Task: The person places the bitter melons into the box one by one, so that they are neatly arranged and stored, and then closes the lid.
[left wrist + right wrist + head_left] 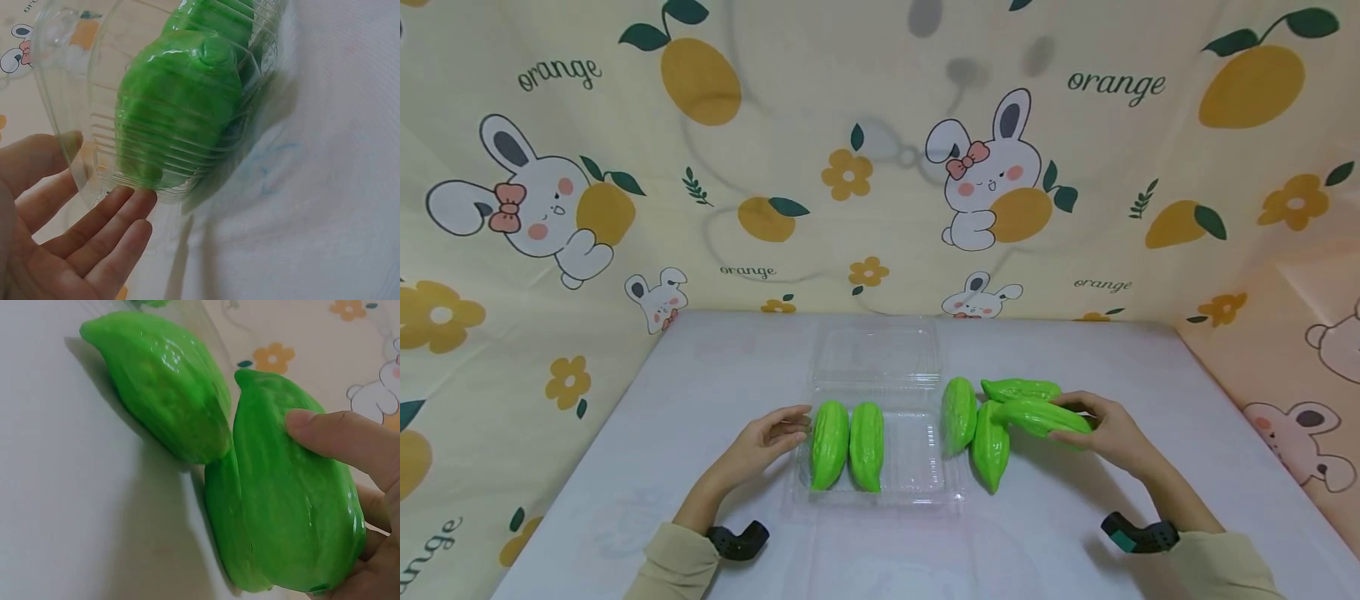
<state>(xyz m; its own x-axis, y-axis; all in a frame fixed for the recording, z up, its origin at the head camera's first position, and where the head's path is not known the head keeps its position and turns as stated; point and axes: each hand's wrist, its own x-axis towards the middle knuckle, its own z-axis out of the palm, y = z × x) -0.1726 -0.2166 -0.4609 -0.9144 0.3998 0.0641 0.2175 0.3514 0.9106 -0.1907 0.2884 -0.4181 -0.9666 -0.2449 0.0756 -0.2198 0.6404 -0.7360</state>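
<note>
My right hand grips a glossy, ridged green gourd with a pointed end, thumb on one side and fingers on the other. In the right wrist view, the held gourd partly covers another gourd behind it. Three more gourds lie around it: a far one, a near one and a left one beside the box. Two gourds lie side by side in the clear plastic box. My left hand touches the box's left wall with relaxed fingers.
The box's clear lid is folded back, away from me, on the white table. Behind the table hangs a cloth printed with rabbits and oranges. A black wrist device sits on each forearm.
</note>
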